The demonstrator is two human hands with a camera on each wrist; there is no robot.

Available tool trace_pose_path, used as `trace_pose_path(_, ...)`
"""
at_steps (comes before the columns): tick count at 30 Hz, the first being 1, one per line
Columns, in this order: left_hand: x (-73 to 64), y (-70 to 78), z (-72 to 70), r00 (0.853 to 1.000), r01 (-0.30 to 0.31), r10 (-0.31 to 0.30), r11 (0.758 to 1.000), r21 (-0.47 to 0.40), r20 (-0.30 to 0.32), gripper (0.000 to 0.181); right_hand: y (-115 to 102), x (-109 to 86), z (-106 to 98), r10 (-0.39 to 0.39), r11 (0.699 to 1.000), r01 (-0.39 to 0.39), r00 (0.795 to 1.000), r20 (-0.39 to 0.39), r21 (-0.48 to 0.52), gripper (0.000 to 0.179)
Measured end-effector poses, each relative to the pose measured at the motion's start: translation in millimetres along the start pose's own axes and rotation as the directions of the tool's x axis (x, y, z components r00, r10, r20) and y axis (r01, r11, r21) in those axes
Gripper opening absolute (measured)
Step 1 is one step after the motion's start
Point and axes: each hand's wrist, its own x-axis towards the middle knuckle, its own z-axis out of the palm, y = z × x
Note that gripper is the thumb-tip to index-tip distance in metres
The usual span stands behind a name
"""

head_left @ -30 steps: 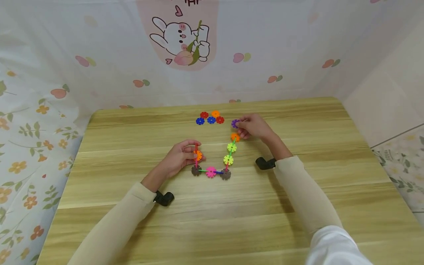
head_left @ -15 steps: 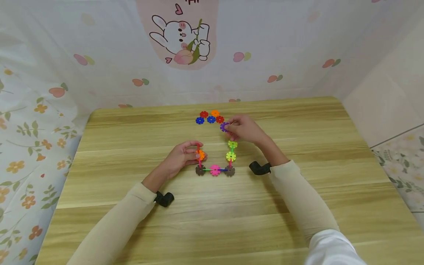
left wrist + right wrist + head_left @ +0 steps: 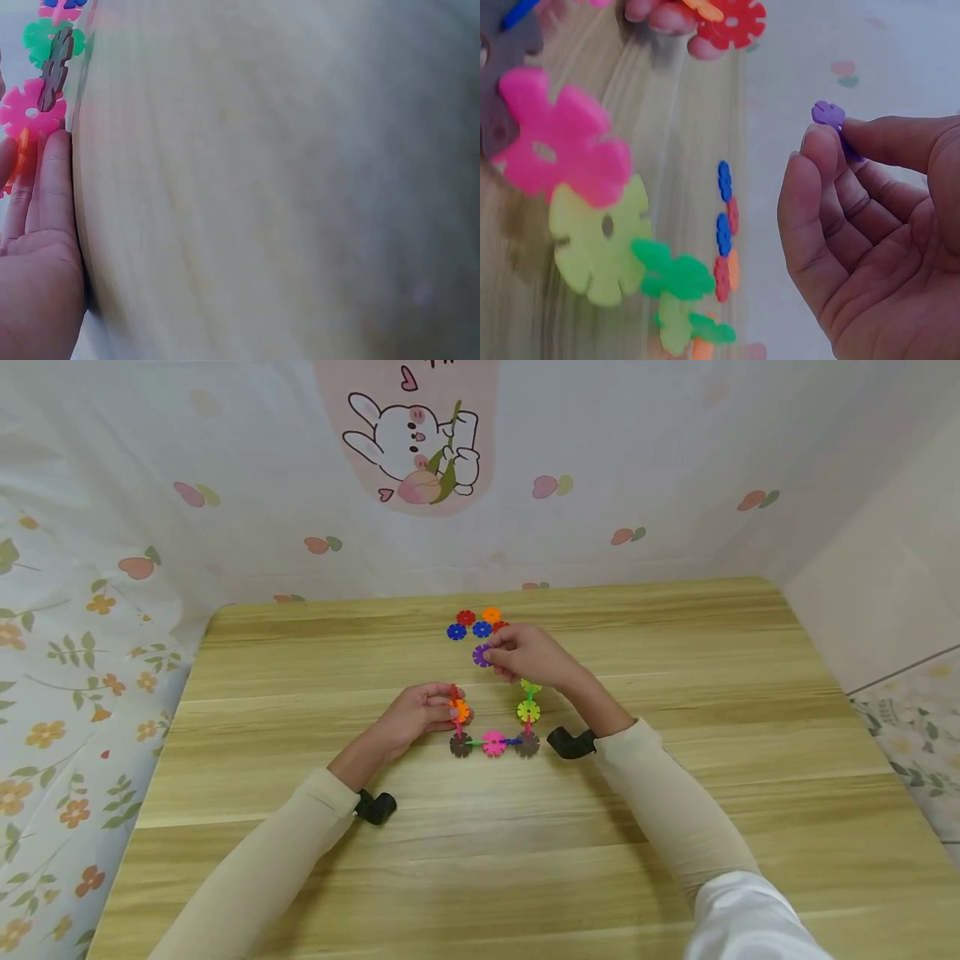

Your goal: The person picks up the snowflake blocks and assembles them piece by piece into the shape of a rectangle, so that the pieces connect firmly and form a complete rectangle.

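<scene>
Between thumb and fingers my right hand (image 3: pixel 536 657) pinches a purple snowflake disc (image 3: pixel 481 656), seen edge-on in the right wrist view (image 3: pixel 827 113). A U-shaped chain of interlocked plastic snowflake discs lies below it. My left hand (image 3: pixel 411 720) grips the chain's left arm at an orange disc (image 3: pixel 462 711), with a red disc (image 3: pixel 453 692) above by the fingertips. Brown discs (image 3: pixel 461 744) form the lower corners, with a pink disc (image 3: pixel 494 743) between. On the right arm a yellow disc (image 3: pixel 528 712) shows; the right hand hides the arm's top end in the head view.
Several loose discs lie at the back of the wooden table (image 3: pixel 480 860), among them a blue disc (image 3: pixel 457 632), a red disc (image 3: pixel 466 618) and an orange disc (image 3: pixel 491 615). A printed curtain (image 3: pixel 600 460) hangs behind the table.
My right hand has carried the purple disc leftward and slightly nearer, from above the chain's right arm to the middle. The chain has shifted slightly right; my left hand keeps its hold.
</scene>
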Motion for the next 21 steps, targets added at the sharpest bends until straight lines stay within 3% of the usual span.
trace_pose_path(12, 2.8, 0.4, 0.1, 1.0, 0.019, -0.018, 1.0, 0.004, -0.022, 0.035, -6.4, 10.5, 16.4, -0.018, 0.999, 0.022, 0.995, 0.094, -0.043, 0.025)
trace_pose_path(21, 0.7, 1.9, -0.6, 1.0, 0.019, -0.019, 1.0, 0.002, -0.016, 0.04, -7.5, 16.0, 23.1, -0.022, 0.998, 0.029, 0.992, 0.123, -0.058, 0.023)
